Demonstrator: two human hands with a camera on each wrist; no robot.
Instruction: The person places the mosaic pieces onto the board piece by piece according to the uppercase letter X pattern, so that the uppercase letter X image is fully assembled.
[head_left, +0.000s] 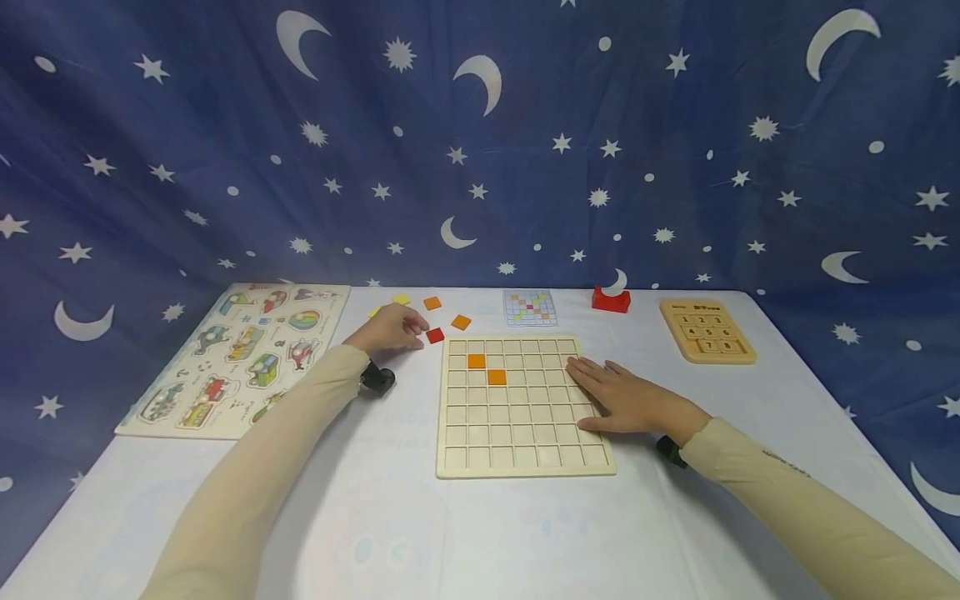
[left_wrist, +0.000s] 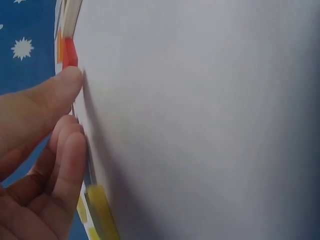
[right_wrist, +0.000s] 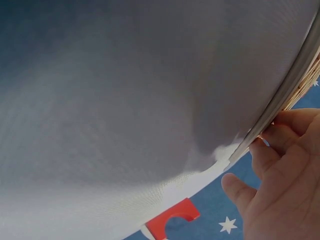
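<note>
Left hand (head_left: 392, 328) partly obscures yellow tiles (head_left: 401, 298) (perhaps three).

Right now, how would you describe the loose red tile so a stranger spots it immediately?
On the table, find the pale grid board. Just off its far-left corner, beside the left hand, lies a square red tile. Its colour sets it apart from nearby orange tiles and yellow tiles.

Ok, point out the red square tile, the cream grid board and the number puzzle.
Red square tile (head_left: 435, 336): head view, middle of its top face.
Cream grid board (head_left: 521, 414): head view, a bare cell.
Number puzzle (head_left: 707, 332): head view, its tile 5.
</note>
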